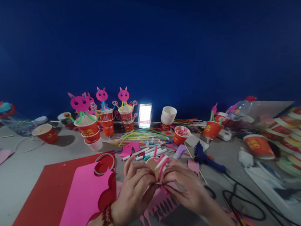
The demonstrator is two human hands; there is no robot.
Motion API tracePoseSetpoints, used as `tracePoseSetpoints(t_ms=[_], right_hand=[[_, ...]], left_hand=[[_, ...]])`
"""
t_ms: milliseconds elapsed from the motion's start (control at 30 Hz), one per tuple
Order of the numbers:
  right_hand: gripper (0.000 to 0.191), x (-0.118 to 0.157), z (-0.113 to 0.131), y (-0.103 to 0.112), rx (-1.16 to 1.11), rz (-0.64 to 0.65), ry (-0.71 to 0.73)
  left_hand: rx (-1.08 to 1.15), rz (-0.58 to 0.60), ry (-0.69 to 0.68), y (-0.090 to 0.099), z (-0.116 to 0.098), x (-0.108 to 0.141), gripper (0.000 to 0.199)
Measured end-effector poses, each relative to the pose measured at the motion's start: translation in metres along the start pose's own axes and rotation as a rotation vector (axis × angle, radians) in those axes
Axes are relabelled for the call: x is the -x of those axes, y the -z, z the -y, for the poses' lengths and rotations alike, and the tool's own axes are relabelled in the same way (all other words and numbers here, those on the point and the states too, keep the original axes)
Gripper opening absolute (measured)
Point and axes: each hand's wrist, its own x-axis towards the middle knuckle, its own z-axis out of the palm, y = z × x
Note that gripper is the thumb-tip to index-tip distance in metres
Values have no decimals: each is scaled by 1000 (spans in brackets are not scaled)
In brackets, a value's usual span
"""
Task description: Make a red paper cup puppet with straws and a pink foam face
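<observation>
Both hands meet low in the middle of the head view, around a small paper cup [150, 163] that they mostly hide. My left hand [138, 181] is closed on the cup's left side, a beaded bracelet at its wrist. In the closed fingers of my right hand [186, 180] is a pink pipe cleaner [161, 171], running across the cup and poking out below the fingertips. Short white sticks [161, 161] show above it; how they are attached cannot be made out. Under the hands lies a cut-out pink foam sheet [162, 205].
Red and pink foam sheets [71, 202] lie left, with a tape roll [104, 163] on them. Ahead are markers [151, 153], pipe cleaners [142, 137] and cups with pink pig faces [79, 103]. A blue glue gun [208, 159] and its cord lie right, near stacked cups [299, 137].
</observation>
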Motion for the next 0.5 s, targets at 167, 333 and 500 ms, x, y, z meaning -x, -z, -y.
tracePoseSetpoints(t_ms=[167,333,500], right_hand=[[12,0,0,-1,-16,4,2],[16,0,0,-1,-14,14,-6],[17,1,0,-1,-4,5,-8]], left_hand=[[10,13,-2,-1,2,3,12],[33,16,-2,-2,3,3,13],[40,7,-5,-3,4,4,13]])
